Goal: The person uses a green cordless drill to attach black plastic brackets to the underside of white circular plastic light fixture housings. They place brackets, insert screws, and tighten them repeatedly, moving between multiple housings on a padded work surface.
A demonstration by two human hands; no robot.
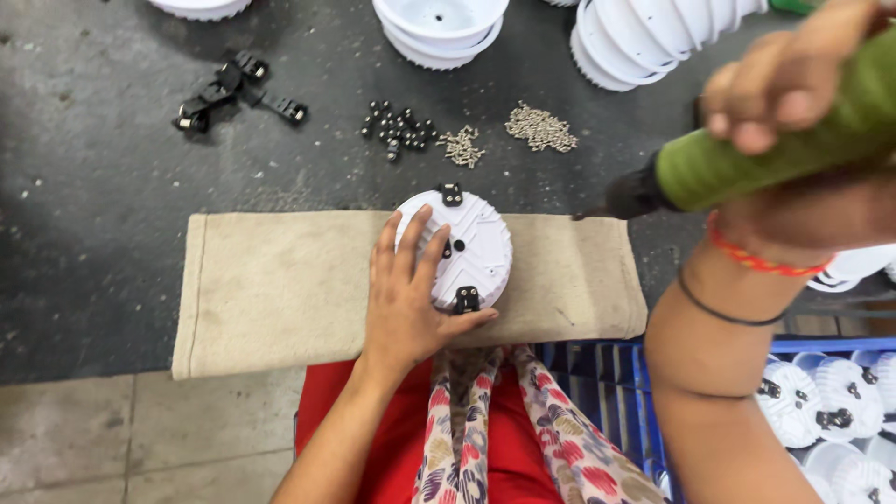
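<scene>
Right hand (793, 84) grips green, seemingly fabric-wrapped driver (765, 159); left hand (406, 299) steadies ribbed white disc (471, 247).

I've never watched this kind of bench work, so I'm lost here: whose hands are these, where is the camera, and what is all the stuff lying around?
The camera sits on the worker's head and looks down, so both hands are the person's own. The left hand presses on a round white plastic part with small black clips, lying on a beige cloth pad. The right hand, raised and blurred, grips a green-handled driver tool with its dark tip towards the part. On the dark surface behind lie loose black clips, dark round pieces and two heaps of small screws. White shells are stacked at the top, and a blue crate on the right holds more white parts.
</scene>
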